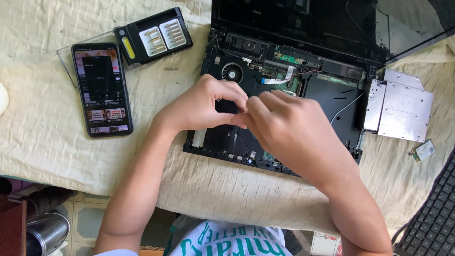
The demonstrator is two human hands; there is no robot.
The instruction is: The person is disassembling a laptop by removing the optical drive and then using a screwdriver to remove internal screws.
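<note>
An opened black laptop base [332,97] lies on a cream cloth, its fan [232,72], circuit board and cables exposed. My left hand [201,104] rests on the middle of the base, fingers curled over a dark part. My right hand [294,130] meets it from the right, fingertips pinched together against the left fingers. What the fingers pinch is hidden. The laptop screen [303,19] is folded back at the top.
A lit smartphone [101,88] lies at the left. A black case of screwdriver bits [154,36] sits above it. A silver optical drive [402,110] and small green card [423,151] lie at the right. A keyboard [433,218] is at the lower right corner.
</note>
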